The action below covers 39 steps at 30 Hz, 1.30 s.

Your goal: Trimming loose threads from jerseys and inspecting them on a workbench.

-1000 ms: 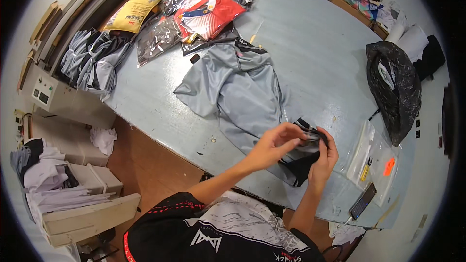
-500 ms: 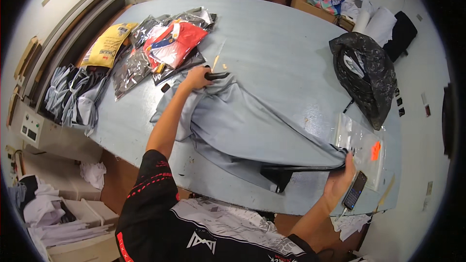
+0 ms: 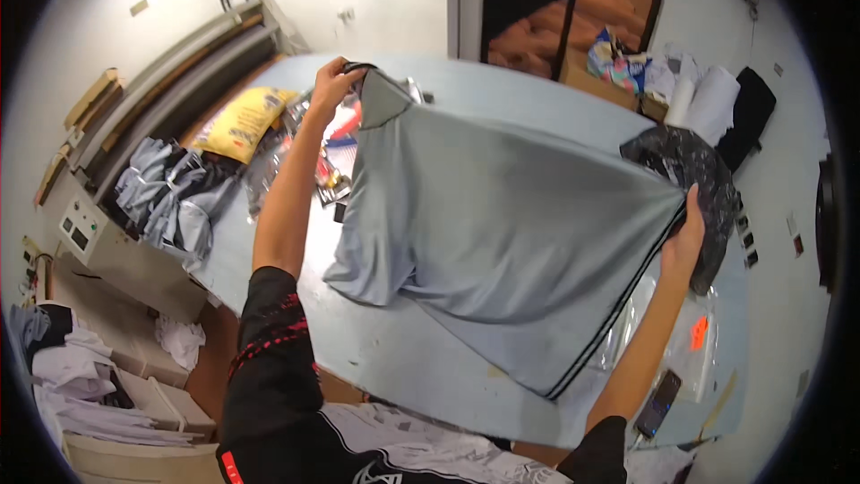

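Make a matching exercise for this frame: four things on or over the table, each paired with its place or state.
Things:
1. grey shirt
2. yellow packet
3. phone
4. black mottled bag

Places or states:
A. lying near the table's front edge, by the right forearm
B. held up, stretched between left hand and right hand
C. at the table's far left
D. behind the right hand

Pairs: 1-B, 2-C, 3-A, 4-D

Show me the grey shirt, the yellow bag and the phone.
grey shirt (image 3: 502, 215), head view, middle of the spread fabric.
yellow bag (image 3: 244, 121), head view, centre of its face.
phone (image 3: 658, 401), head view, middle of its dark screen.
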{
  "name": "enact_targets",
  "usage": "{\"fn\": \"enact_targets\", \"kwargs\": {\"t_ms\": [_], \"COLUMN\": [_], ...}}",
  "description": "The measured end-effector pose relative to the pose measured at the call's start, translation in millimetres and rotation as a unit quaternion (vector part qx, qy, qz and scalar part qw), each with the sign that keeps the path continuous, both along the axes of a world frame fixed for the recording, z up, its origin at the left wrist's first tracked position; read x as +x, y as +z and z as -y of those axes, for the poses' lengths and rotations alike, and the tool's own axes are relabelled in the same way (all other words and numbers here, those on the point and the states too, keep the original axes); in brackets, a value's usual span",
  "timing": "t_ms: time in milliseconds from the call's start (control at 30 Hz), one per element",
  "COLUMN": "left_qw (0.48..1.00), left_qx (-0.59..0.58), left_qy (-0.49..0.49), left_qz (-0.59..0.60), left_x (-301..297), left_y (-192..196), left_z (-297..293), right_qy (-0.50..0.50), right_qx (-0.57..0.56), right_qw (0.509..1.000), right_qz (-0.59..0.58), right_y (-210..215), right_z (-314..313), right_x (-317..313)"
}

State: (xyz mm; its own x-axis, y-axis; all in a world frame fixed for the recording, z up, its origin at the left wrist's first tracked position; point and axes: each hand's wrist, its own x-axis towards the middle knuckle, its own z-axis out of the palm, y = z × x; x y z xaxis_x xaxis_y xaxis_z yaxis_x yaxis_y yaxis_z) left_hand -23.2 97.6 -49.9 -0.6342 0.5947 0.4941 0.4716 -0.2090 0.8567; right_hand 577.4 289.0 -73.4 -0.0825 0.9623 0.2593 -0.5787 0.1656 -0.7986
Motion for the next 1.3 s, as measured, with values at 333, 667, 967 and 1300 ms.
{"fn": "enact_targets", "kwargs": {"t_ms": [333, 667, 967, 1300], "left_qw": [0.967, 0.959, 0.873, 0.896], "left_qx": [0.204, -0.165, -0.443, -0.352], "left_qy": [-0.075, -0.008, 0.040, 0.134], "left_qz": [-0.133, -0.229, -0.201, -0.235], "left_x": [82.6, 161.3, 209.4, 235.2], "left_y": [221.3, 2.4, -196.4, -241.1], "left_z": [117.3, 274.7, 327.4, 282.8], "right_qy": [-0.129, -0.109, -0.019, -0.004], "right_qx": [0.126, -0.023, 0.008, 0.261], "right_qw": [0.979, 0.952, 0.884, 0.788], "right_qz": [-0.098, 0.284, 0.467, 0.558], "right_y": [98.5, -101.8, -195.6, -192.7], "right_z": [92.0, 168.2, 199.7, 284.8], "right_x": [45.0, 74.3, 50.6, -77.8]}}
